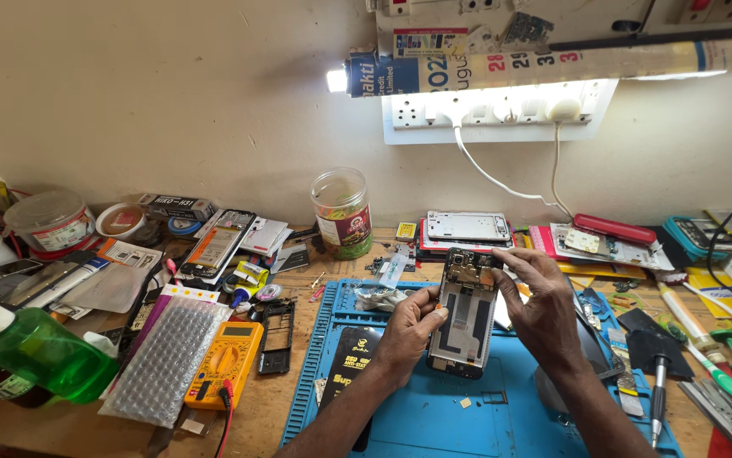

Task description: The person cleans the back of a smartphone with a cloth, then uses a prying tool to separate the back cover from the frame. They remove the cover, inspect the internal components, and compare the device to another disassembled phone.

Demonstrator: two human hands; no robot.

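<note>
Blue mat (400, 424) on the desk (268, 407); opened phone (463, 314) stands tilted at its centre, innards exposed. Left hand (408, 329) pinches the phone's left edge, right hand (540, 301) clamps top-right corner. Likely light, stiff, fragile boards: hold by frame edges only. Left of phone: yellow multimeter (226, 360), spare frame (276, 337). Right of phone: screwdriver (659, 394). Crowded all round.

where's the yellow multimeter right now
In the head view the yellow multimeter lies on the wooden bench left of the blue mat, between the bubble-wrap sheet and a black phone frame.
</note>
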